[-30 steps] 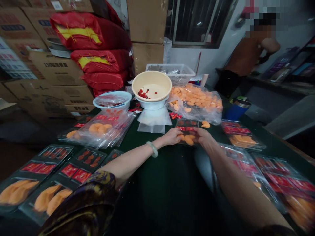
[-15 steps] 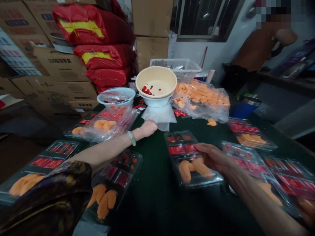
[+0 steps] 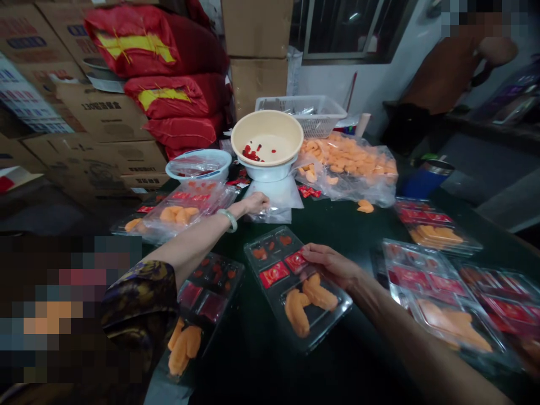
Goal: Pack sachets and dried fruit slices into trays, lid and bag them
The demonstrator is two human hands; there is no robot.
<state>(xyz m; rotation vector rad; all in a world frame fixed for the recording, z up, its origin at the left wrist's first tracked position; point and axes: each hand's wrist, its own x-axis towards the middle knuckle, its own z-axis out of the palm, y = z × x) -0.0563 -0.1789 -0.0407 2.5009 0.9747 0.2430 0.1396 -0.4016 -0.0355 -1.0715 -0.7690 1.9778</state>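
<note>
My feed now has the clear-lidded compartment tray (image 3: 297, 289) nearer me, tilted in the right hand (image 3: 333, 264)'s grasp alone; a second ago both hands were on it farther back. That has freed the left hand (image 3: 255, 203), now curled over the stacked plastic bags (image 3: 280, 194); I can't tell whether it grips one. Beyond the bags stands a cream basin (image 3: 274, 132); another filled tray (image 3: 205, 320) lies left on the dark surface (image 3: 236, 365).
</note>
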